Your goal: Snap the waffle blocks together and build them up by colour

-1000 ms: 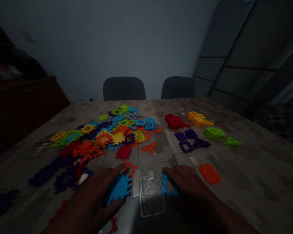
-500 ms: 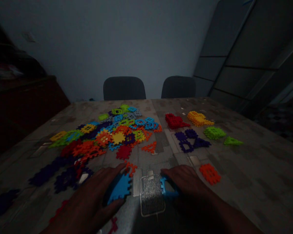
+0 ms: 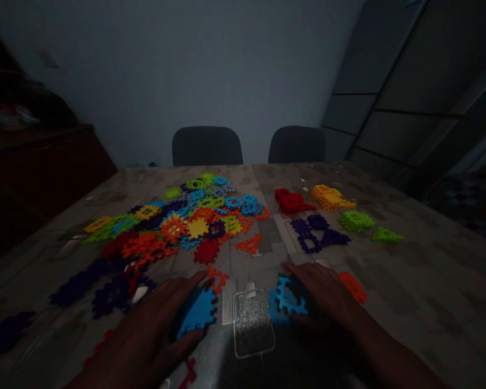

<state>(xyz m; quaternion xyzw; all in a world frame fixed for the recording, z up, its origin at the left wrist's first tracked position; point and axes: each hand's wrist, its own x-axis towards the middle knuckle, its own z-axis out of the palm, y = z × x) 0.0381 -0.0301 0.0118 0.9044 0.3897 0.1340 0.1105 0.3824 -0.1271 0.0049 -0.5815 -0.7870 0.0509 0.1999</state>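
Head view: right hand [image 3: 323, 286] partly hides orange piece [image 3: 353, 288], purple pieces [image 3: 334, 236] beyond.

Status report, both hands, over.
Left hand holding solid blue toothed plastic tile. Right hand at blue openwork toothed plastic pieces, grip unclear. Orange toothed plastic piece near left hand.

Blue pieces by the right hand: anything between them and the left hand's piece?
Nothing visible: only patterned tabletop shows between the blue pieces and the blue piece in the left hand. An orange piece lies farther out, off that line.
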